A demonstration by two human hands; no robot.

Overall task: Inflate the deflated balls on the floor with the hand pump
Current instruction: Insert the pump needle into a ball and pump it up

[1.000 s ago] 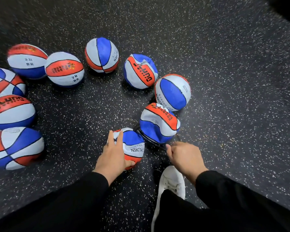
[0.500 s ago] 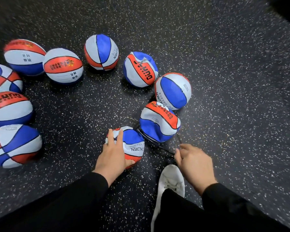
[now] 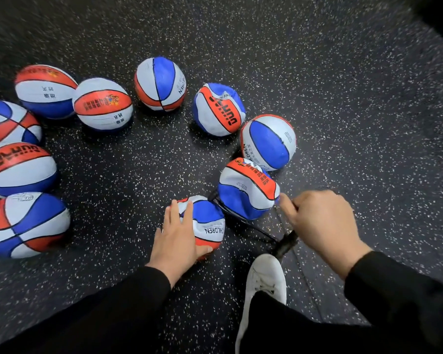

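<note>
A small, saggy red, white and blue ball marked CHILDREN lies on the dark speckled floor. My left hand lies over its left side, thumb hooked under it. A thin black hose runs from this ball's far side to the black hand pump, which stands tilted just beyond my white shoe. My right hand is closed around the pump's handle, which it hides. A crumpled ball rests right behind the hose.
Two more dented balls, one behind the other, lie beyond. A fuller ball sits at the back, and several round ones cluster on the left, such as one and another. Bare floor stretches to the right.
My right hand has moved right and lifted, and the pump's black shaft now shows beneath it. My left hand stays on the small ball. The view has shifted slightly.
</note>
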